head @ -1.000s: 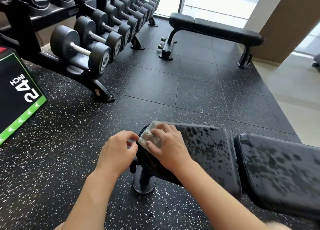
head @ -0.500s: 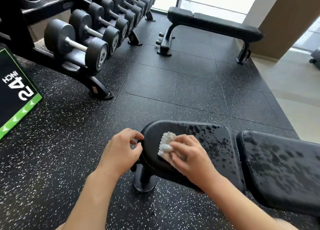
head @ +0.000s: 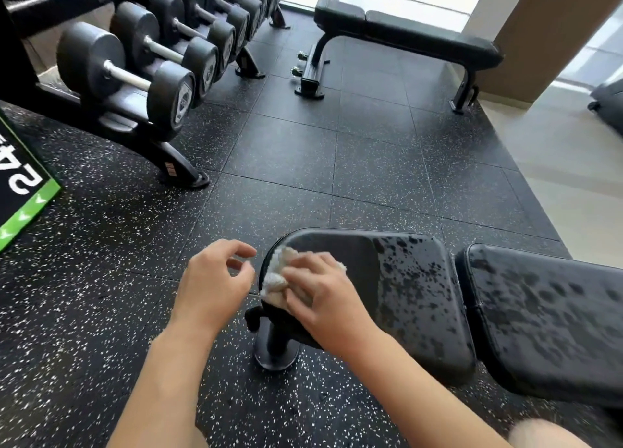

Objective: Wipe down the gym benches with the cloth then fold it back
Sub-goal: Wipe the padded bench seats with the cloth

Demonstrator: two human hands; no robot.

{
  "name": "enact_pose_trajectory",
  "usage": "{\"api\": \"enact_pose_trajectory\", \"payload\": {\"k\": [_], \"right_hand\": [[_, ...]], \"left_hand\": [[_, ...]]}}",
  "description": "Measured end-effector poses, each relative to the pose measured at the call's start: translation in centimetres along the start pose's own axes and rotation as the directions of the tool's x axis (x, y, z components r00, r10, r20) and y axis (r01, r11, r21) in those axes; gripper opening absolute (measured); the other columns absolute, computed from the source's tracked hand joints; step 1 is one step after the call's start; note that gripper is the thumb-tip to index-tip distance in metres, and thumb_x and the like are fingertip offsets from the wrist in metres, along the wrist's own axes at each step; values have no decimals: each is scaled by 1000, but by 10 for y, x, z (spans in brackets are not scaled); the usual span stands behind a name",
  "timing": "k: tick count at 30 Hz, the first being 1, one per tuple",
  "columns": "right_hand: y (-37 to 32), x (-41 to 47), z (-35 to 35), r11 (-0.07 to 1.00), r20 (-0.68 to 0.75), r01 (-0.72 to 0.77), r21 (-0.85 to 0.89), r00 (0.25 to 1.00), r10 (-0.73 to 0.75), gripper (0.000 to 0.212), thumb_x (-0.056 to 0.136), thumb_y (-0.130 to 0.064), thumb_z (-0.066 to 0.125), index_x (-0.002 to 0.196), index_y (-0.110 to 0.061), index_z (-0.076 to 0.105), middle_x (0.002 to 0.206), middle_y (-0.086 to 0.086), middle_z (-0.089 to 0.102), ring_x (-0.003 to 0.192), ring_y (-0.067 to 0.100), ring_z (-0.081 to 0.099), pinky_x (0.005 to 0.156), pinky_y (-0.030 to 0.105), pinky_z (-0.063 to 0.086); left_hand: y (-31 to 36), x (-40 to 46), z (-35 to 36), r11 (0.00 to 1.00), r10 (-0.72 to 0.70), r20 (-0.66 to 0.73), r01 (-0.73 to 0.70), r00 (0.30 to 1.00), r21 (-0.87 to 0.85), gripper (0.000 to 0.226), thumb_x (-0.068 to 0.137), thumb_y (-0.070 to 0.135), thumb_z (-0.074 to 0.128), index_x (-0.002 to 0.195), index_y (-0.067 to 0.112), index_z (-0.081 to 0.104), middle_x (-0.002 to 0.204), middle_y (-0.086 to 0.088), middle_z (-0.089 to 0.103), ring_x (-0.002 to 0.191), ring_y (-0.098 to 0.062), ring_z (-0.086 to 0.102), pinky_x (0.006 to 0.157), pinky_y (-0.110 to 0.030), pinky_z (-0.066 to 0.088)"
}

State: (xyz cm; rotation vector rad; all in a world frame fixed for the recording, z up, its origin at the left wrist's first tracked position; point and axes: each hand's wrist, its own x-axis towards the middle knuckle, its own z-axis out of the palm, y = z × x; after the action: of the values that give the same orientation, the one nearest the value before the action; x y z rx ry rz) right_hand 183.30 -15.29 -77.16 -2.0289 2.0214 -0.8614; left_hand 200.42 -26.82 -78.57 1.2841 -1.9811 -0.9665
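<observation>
A crumpled white cloth [head: 276,277] is pressed by the right hand [head: 323,299], fingers spread flat, onto the rounded end of the near bench pad [head: 397,279], while the left hand [head: 212,282] is held loosely curled, empty, just beside that end.

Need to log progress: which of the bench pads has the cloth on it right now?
The near bench's small seat pad, beside the dumbbell rack. The right hand presses the cloth on its left end; other pads bear none.

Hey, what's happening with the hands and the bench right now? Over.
Right hand presses cloth on bench end. Left hand loose, holding nothing. Seat still spotted wet. Nothing in the way.
</observation>
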Motion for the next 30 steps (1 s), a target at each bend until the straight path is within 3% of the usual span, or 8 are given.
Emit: {"api": "enact_pose_trajectory", "payload": {"k": [5, 10, 13, 18, 23, 27, 30], "right_hand": [[35, -42, -38, 1000, 10, -7, -10, 1000, 7, 22, 94, -21, 70, 116, -21, 74, 121, -10, 62, 114, 15, 54, 99, 33, 47], [78, 18, -37, 982, -114, -179, -55, 979, 172, 21, 92, -25, 67, 111, -25, 77, 111, -9, 62, 104, 17, 53, 95, 42, 49], [70, 54, -18, 967, -122, -236, -96, 967, 224, 28, 92, -33, 61, 116, -29, 75, 112, -9, 64, 106, 18, 52, 95, 46, 47], [27, 24, -5, 993, -70, -103, -60, 993, 99, 25, 90, -28, 64, 112, -25, 75, 117, -6, 63, 107, 21, 52, 92, 43, 47], [5, -58, -20, 997, 40, 80, -19, 996, -79, 20, 94, -21, 68, 113, -22, 71, 124, -10, 60, 113, 17, 51, 100, 26, 36], [23, -62, -31, 992, 72, 122, -13, 990, -121, 18, 97, -23, 69, 115, -22, 74, 123, -9, 62, 115, 17, 54, 99, 36, 46], [44, -17, -26, 1000, 10, 18, 1, 1000, -18, 17, 92, -20, 72, 108, -20, 77, 117, -3, 66, 109, 20, 56, 95, 43, 49]], "left_hand": [[7, -2, 16, 996, 93, 133, -89, 987, -31, 22, 87, 15, 74, 98, 34, 73, 105, 20, 67, 98, 0, 66, 83, -27, 50], [2, -4, 13, 994, 107, 161, -106, 981, -11, 24, 85, 15, 78, 98, 34, 73, 107, 20, 64, 100, -2, 65, 86, -27, 49], [0, -7, 10, 996, 94, 157, -95, 983, -6, 24, 85, 15, 79, 99, 34, 73, 106, 19, 66, 97, -2, 66, 87, -32, 53], [-4, -6, 4, 996, 84, 137, -85, 987, -1, 25, 84, 13, 78, 97, 34, 73, 105, 17, 68, 91, -3, 68, 85, -37, 57], [0, -5, 5, 995, 98, 156, -92, 983, -42, 28, 84, 14, 80, 100, 35, 73, 106, 19, 68, 94, -1, 68, 84, -29, 54], [1, -6, 7, 994, 103, 184, -97, 978, -41, 28, 82, 14, 81, 99, 35, 73, 107, 19, 67, 95, -2, 67, 84, -29, 54], [1, -7, 5, 995, 97, 180, -92, 979, -31, 27, 82, 14, 81, 99, 34, 73, 107, 18, 68, 92, -2, 68, 86, -32, 55]]}}
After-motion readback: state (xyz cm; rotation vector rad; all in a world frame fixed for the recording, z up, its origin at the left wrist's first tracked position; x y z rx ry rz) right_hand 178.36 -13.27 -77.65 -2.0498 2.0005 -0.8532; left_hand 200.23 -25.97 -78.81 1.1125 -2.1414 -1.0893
